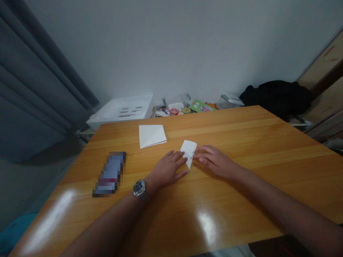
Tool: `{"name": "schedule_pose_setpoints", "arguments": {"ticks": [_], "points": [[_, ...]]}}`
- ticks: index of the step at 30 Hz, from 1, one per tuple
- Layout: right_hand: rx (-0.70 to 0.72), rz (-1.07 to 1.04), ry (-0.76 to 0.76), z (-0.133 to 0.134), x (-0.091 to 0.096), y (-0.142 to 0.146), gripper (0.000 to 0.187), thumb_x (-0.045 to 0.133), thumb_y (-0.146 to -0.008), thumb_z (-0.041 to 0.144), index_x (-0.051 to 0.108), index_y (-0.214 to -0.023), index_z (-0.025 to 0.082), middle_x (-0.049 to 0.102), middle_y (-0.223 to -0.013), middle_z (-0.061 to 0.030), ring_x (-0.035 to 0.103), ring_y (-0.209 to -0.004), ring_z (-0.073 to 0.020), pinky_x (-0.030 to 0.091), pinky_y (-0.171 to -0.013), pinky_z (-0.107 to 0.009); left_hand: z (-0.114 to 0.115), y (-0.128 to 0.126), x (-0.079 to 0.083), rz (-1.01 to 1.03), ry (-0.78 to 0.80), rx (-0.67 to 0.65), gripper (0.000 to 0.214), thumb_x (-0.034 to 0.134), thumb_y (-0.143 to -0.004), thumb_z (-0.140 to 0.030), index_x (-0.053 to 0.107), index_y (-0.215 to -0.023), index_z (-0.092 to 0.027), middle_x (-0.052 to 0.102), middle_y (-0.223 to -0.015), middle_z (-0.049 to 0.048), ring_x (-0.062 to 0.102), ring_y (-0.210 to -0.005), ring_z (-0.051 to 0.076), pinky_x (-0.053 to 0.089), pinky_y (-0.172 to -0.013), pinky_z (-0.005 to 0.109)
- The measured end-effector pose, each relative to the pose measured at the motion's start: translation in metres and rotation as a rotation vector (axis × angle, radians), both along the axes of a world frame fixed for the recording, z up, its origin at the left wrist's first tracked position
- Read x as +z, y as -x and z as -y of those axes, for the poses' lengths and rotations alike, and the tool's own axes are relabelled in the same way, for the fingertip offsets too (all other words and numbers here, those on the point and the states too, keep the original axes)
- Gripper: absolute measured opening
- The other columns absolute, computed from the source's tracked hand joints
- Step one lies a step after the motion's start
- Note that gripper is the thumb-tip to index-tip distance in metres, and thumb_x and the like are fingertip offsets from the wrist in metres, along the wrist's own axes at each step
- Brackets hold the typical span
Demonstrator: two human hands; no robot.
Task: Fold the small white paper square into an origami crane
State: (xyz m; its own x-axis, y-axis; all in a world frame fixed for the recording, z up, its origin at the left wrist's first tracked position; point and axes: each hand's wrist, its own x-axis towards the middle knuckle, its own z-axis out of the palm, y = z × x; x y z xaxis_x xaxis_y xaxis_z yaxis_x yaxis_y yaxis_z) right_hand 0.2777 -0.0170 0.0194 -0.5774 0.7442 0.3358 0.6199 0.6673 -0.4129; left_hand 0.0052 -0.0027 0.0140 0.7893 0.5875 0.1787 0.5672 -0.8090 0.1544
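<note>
A small white piece of paper (188, 147) lies on the wooden table between my hands. Its right edge is ragged, like a sheet torn from a spiral notebook, and its lower end narrows to a point. My left hand (168, 168), with a metal watch (139, 188) on the wrist, rests with fingers spread, the fingertips over the paper's left edge. From the other side, my right hand (214, 160) has its fingers apart and loosely curved, the tips at the paper's right edge. Neither hand grips the paper.
A stack of lined white paper (152, 135) lies behind my left hand. A phone with a blurred screen (110, 175) is at the left. Beyond the table (241, 132) stand a white plastic tray (120, 107), a green booklet (200, 106) among small items, and a black cloth heap (278, 96).
</note>
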Motion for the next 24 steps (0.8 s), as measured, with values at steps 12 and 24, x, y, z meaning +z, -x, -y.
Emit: {"name": "schedule_pose_setpoints", "arguments": {"ticks": [12,24], "points": [[0.010,0.084,0.002,-0.028,-0.015,0.008,0.036,0.051,-0.100,0.030,0.062,-0.134,0.024,0.054,-0.147,-0.0104,0.049,-0.137,-0.0253,0.042,-0.112,-0.047,-0.005,0.001,-0.001,0.087,0.036,0.001,0.036,0.049,-0.099,-0.046,0.059,-0.120,-0.018,0.058,-0.137,0.0122,0.052,-0.130,0.026,0.039,-0.115,0.044],[0.011,0.063,-0.031,-0.020,-0.030,0.008,0.037,0.054,-0.098,0.025,0.062,-0.134,0.023,0.059,-0.141,-0.0115,0.053,-0.132,-0.0270,0.044,-0.110,-0.049,-0.007,0.001,0.000,0.050,-0.014,0.059,0.045,0.052,-0.098,-0.048,0.060,-0.129,-0.016,0.060,-0.132,0.0135,0.057,-0.119,0.027,0.046,-0.106,0.043]]}}
